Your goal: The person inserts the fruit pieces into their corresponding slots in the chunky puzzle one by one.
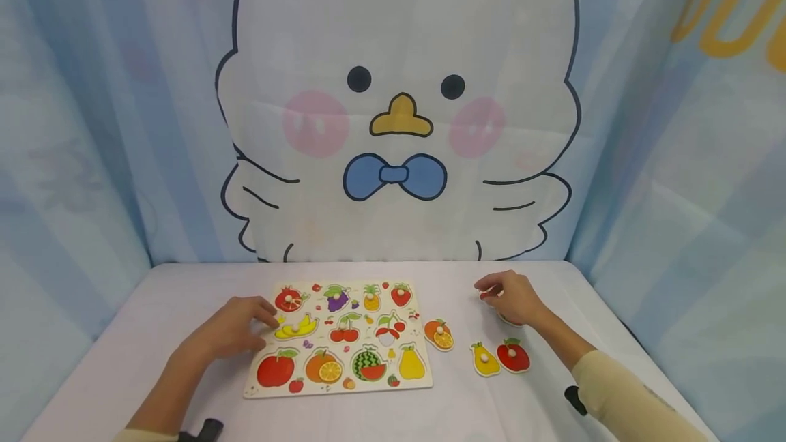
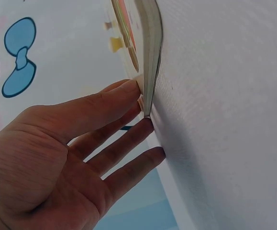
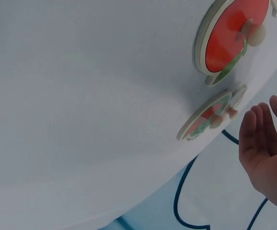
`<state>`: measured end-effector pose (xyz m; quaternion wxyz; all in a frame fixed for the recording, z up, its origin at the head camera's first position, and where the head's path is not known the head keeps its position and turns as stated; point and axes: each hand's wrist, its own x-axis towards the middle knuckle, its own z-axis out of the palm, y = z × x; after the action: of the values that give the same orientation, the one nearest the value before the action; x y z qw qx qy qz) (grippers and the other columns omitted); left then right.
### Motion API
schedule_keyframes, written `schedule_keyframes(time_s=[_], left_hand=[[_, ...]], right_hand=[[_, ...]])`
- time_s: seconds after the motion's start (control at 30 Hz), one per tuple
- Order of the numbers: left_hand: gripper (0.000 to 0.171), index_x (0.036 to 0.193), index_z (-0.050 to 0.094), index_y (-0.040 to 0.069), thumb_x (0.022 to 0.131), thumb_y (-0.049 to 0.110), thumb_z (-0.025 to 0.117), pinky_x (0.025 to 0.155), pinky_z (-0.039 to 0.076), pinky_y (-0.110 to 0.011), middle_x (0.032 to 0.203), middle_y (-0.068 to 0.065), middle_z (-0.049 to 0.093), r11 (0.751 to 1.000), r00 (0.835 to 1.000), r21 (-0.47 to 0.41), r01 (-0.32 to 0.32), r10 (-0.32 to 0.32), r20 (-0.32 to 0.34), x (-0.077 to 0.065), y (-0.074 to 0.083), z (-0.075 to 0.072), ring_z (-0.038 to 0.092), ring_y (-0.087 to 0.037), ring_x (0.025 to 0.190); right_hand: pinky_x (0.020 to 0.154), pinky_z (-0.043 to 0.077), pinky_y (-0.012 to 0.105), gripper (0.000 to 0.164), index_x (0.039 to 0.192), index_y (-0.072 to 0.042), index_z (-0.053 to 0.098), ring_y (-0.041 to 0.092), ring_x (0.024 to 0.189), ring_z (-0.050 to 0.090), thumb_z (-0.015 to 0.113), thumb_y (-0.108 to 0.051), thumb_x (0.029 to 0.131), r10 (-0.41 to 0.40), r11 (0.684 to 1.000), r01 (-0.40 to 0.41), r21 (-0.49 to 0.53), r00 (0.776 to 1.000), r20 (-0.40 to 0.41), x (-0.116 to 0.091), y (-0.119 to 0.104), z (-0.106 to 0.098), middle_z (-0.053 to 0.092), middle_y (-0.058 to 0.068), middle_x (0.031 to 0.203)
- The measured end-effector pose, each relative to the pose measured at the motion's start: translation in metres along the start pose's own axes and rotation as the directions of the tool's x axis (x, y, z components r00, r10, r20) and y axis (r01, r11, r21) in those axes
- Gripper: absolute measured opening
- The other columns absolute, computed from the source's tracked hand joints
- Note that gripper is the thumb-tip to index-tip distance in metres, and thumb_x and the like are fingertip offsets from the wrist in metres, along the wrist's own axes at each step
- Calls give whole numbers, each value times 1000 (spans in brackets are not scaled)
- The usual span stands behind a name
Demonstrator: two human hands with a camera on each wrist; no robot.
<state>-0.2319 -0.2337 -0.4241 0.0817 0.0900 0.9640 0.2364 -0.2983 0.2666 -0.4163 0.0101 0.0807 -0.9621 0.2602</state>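
A wooden fruit puzzle board (image 1: 344, 389) lies on the table. My left hand (image 1: 232, 327) rests at its left side near the banana piece (image 1: 297, 327). In the left wrist view, thumb and fingertips touch the edge of the board (image 2: 150, 57), the fingers fairly straight. Above the table at right, my right hand (image 1: 511, 295) hovers with bent fingers and nothing held. Below it lie a watermelon piece (image 3: 203, 120) and another knobbed piece (image 3: 238, 95), partly hidden. An apple piece (image 1: 513, 355) and a pear piece (image 1: 486, 359) lie nearer me.
An orange piece (image 1: 439, 335) lies just right of the board. Knobs stand up from several pieces in the board's upper rows. Behind the white table (image 1: 123, 360) hangs a curtain (image 1: 393, 224) printed with a cartoon bird; other curtains flank both sides.
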Motion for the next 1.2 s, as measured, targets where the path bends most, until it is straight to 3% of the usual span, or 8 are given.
schedule_keyframes(time_s=[0.5, 0.83, 1.0, 1.2], left_hand=[[29, 97, 76, 16, 71, 7, 82, 97, 44, -57, 118, -6, 62, 1000, 1000, -4, 20, -20, 4, -1, 0, 2, 47, -38, 120], [28, 96, 76, 18, 71, 6, 82, 99, 42, -56, 117, -4, 63, 1000, 1000, -11, 21, -21, 0, -1, 2, 3, 49, -33, 119], [28, 95, 76, 19, 71, 6, 82, 99, 42, -56, 117, -3, 63, 1000, 1000, -8, 22, -22, -4, -1, 3, 3, 49, -33, 120], [27, 95, 76, 18, 72, 6, 81, 99, 42, -55, 116, -4, 63, 1000, 1000, -4, 25, -25, -8, -3, 5, -1, 49, -33, 119]], right_hand=[[78, 55, 36, 30, 111, -12, 71, 22, 88, 54, 73, -4, 82, 40, 997, -42, -63, 999, -35, 11, 18, 8, 64, 7, 97], [80, 56, 37, 27, 108, -5, 70, 21, 83, 57, 70, 2, 82, 46, 997, -49, -61, 997, -59, 19, 28, 13, 66, 8, 95], [81, 57, 40, 24, 106, -5, 71, 21, 82, 59, 69, 2, 83, 39, 997, -46, -68, 994, -101, 23, 29, 15, 68, 9, 95], [76, 57, 34, 21, 106, -7, 71, 21, 81, 59, 70, -3, 85, 4, 998, -12, -60, 991, -132, 25, 21, 17, 68, 9, 95]])
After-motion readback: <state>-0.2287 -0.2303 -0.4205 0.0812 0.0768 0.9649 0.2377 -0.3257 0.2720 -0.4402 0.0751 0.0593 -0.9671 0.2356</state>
